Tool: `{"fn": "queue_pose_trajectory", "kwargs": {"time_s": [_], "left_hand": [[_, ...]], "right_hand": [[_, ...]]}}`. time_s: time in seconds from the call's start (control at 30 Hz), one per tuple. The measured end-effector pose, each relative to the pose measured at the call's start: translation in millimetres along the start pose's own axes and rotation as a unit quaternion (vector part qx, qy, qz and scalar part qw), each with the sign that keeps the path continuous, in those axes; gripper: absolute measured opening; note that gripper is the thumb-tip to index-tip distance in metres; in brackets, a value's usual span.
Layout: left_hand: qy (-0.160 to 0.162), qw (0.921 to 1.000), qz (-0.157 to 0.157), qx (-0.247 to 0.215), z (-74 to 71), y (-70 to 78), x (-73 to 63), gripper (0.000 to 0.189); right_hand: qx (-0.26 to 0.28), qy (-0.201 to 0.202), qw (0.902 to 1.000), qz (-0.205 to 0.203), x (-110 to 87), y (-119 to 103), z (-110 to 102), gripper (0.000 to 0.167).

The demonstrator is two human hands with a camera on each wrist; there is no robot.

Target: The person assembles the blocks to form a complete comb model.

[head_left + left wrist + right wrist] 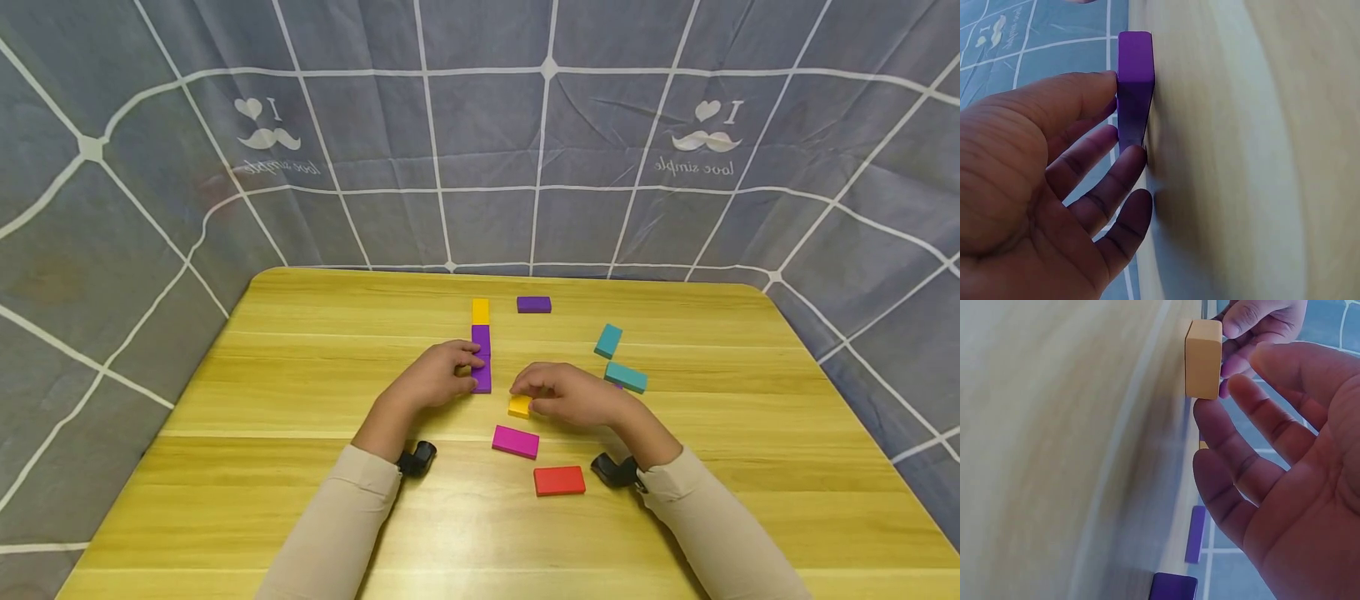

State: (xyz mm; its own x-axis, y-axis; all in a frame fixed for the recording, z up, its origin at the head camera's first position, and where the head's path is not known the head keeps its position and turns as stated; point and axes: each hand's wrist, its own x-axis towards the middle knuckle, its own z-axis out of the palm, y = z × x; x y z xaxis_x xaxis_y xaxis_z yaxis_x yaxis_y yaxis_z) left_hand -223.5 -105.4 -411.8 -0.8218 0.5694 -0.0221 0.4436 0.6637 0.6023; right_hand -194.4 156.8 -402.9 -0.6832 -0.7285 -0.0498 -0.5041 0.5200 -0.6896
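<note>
Two purple blocks [483, 380] lie end to end in a line, with a yellow block [480, 312] at the far end. My left hand [435, 375] rests its fingertips along the purple ones from the left side. In the left wrist view the thumb touches the top of the nearest purple block [1135, 59], while the other fingers spread loosely. My right hand [573, 395] hovers at a second yellow block [519, 407], fingertips right beside it. In the right wrist view that yellow block [1204, 359] stands free of a grip, the fingers loosely bent around its side.
Near me lie a magenta block [515, 442] and a red block [559, 481]. Two teal blocks [608, 341] sit to the right, a bit of purple showing by the nearer one. Another purple block [534, 305] is near the table's back edge, before a grey curtain [487, 133].
</note>
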Motion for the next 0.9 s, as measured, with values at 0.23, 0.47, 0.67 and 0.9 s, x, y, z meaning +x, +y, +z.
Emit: {"fn": "queue_pose_trajectory", "kwargs": {"time_s": [0.23,0.47,0.67,0.9], "left_hand": [[-0.003,0.9999,-0.005,0.010,-0.2,0.9,0.2,0.032],[0.003,1.0000,0.003,0.006,-0.7,0.3,0.3,0.031],[0.008,1.0000,0.001,-0.006,-1.2,0.4,-1.3,0.031],[0.001,1.0000,0.006,-0.002,-0.5,-0.5,0.0,0.030]], "right_hand": [[-0.003,-0.003,1.0000,-0.007,-0.2,0.9,0.1,0.025],[-0.017,-0.007,0.9998,-0.008,1.7,1.9,1.3,0.024],[-0.023,-0.011,0.9996,-0.013,3.8,0.2,2.7,0.023],[-0.026,-0.016,0.9993,-0.024,6.0,-1.0,4.9,0.018]]}}
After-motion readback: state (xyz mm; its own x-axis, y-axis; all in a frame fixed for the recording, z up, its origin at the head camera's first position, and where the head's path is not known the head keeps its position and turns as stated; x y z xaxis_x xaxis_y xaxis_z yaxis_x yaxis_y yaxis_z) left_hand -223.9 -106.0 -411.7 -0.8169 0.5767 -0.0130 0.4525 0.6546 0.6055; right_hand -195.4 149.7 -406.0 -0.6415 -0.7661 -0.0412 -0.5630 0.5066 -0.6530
